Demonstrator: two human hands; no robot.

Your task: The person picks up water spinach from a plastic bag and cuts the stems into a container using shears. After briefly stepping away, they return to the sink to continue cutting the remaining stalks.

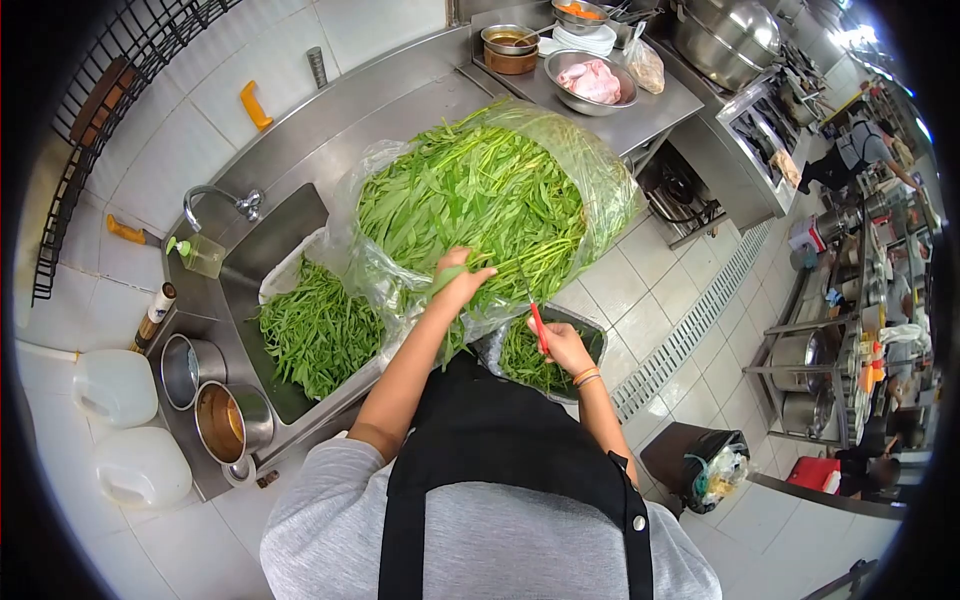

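Black cloth apron [490, 440] nearest; slender green leafy stems [482, 258], likely light, bruisable, best bunch-gripped, held by left hand [461, 284]; red-handled knife [539, 328] by right hand [567, 350].

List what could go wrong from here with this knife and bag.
The red-handled knife in the right hand is near the left hand, so a slip might cut it. The plastic bag seems to reach past the steel counter, so the heaped greens could spill onto the floor.
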